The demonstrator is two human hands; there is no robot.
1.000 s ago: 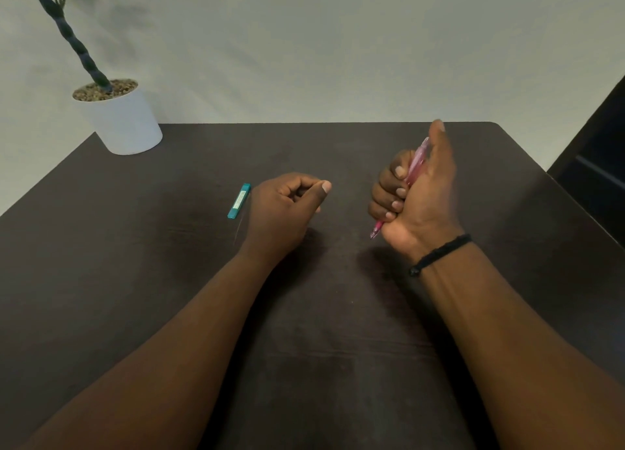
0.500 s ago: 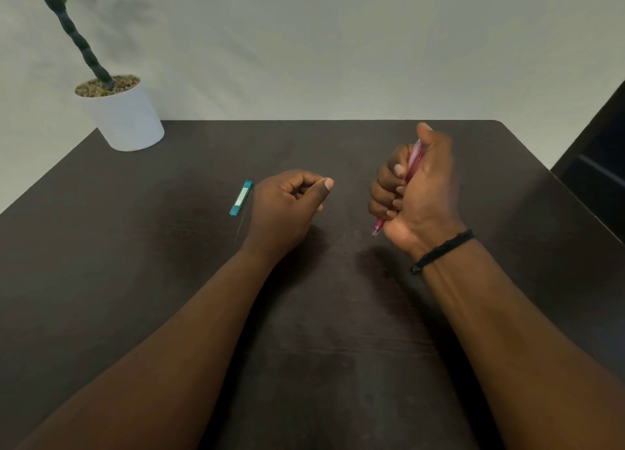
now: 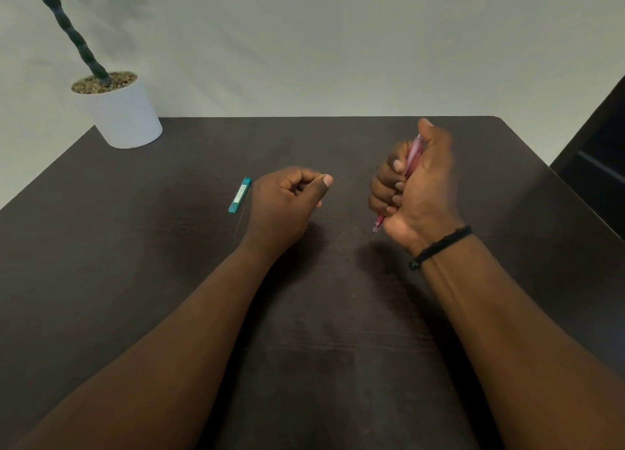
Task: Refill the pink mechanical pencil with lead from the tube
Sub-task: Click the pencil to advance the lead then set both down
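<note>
My right hand (image 3: 417, 192) grips the pink mechanical pencil (image 3: 410, 160) in a fist, tip pointing down at the table and thumb resting over its top end. My left hand (image 3: 285, 201) rests on the dark table (image 3: 169, 280) as a loose fist; whether it holds anything small I cannot tell. The teal lead tube (image 3: 239, 195) lies flat on the table just left of my left hand. A thin lead (image 3: 238, 224) seems to lie on the table below the tube.
A white pot with a plant (image 3: 118, 109) stands at the table's far left corner. A dark piece of furniture (image 3: 598, 165) is beyond the right edge. A black bracelet (image 3: 439, 246) is on my right wrist.
My right thumb has come down onto the pencil's top end from being raised. The left hand and the tube have stayed put.
</note>
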